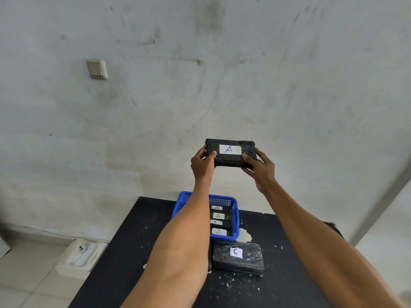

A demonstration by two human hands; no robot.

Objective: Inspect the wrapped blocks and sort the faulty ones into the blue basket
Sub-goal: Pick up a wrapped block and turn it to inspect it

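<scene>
I hold a black wrapped block [229, 161] with a white label marked A up in front of the wall, well above the table. My left hand [203, 164] grips its left end, thumb on the front face. My right hand [260, 167] grips its right end the same way. Below, the blue basket [235, 218] stands on the black table and holds several black blocks with A labels [219, 223]. Another black wrapped block marked C [238, 257] lies on the table just in front of the basket, partly hidden behind my left forearm.
The black table [278, 274] is speckled with white chips and has a chipped patch [244, 235] beside the basket. A white wall with a light switch [97, 69] rises behind it. On the tiled floor at left sits a white object [83, 254].
</scene>
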